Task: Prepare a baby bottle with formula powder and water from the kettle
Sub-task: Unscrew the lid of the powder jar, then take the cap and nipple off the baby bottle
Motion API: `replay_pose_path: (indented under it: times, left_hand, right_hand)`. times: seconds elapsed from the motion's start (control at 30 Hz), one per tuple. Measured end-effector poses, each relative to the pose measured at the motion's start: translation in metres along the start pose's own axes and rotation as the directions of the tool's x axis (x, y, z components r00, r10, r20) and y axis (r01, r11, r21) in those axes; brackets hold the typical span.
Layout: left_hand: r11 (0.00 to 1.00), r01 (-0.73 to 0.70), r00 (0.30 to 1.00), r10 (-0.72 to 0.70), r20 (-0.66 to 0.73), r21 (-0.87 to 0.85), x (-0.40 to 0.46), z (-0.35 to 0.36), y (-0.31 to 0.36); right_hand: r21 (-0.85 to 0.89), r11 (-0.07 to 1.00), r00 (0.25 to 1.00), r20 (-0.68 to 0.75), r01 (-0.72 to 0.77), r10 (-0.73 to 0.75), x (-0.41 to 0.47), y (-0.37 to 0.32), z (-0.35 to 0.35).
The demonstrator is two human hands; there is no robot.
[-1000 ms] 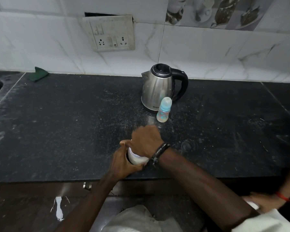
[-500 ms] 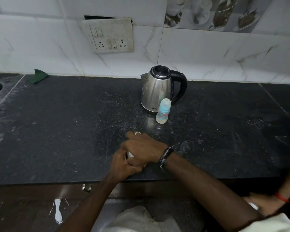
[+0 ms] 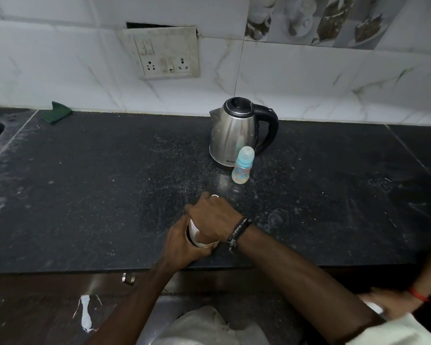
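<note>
Hands first: your left hand (image 3: pixel 182 245) is wrapping its curled fingers around the side of a small white container (image 3: pixel 197 235), while your right hand (image 3: pixel 213 217) is clamping down over its top, fingers bent around the rim. Most of the container is hiding under your palms, so its lid and label are not readable. It is sitting on the dark countertop (image 3: pixel 85 195), nearer to you than the steel kettle (image 3: pixel 232 135) and slightly to its left. Standing upright just in front of the kettle's base is the baby bottle (image 3: pixel 243 166), its pale blue collar and clear cap on. Left of the kettle, well apart against the wall, a green cloth (image 3: pixel 60 112) is lying; above the kettle, a switch plate (image 3: pixel 163 53) is hanging on the tiles.
</note>
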State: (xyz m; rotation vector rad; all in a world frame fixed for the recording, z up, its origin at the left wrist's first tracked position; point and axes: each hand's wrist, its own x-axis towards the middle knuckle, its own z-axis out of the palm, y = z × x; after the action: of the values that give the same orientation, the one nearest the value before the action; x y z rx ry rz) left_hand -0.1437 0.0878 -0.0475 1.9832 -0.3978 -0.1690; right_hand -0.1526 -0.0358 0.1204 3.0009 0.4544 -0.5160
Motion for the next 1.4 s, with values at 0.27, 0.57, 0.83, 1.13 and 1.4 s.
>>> replay_pose_path:
  times: [0.27, 0.57, 0.83, 1.13, 1.4]
  left_hand:
    - [0.997, -0.057, 0.997, 0.054, -0.050, -0.060, -0.002, 0.001, 0.008]
    - [0.993, -0.107, 0.994, 0.105, -0.035, -0.041, -0.003, 0.000, 0.011]
    - [0.993, -0.106, 0.994, 0.104, -0.037, -0.053, -0.003, 0.000, 0.013]
    - [0.995, -0.089, 0.996, 0.087, -0.037, -0.055, -0.004, 0.001, 0.014]
    - [0.997, -0.070, 0.997, 0.069, -0.026, -0.044, -0.005, 0.001, 0.015]
  right_hand:
    - [0.346, 0.938, 0.992, -0.124, 0.022, 0.023, -0.029, 0.052, 0.005]
    - [0.294, 0.925, 0.964, -0.038, -0.241, 0.264, -0.038, 0.083, 0.078]
    - [0.209, 0.944, 0.962, -0.043, -0.255, 0.269, -0.041, 0.077, 0.109]
    - [0.192, 0.956, 0.975, 0.030, -0.222, 0.220, -0.042, 0.076, 0.109]
    - [0.360, 0.903, 0.966, -0.019, -0.234, 0.258, -0.041, 0.082, 0.097]
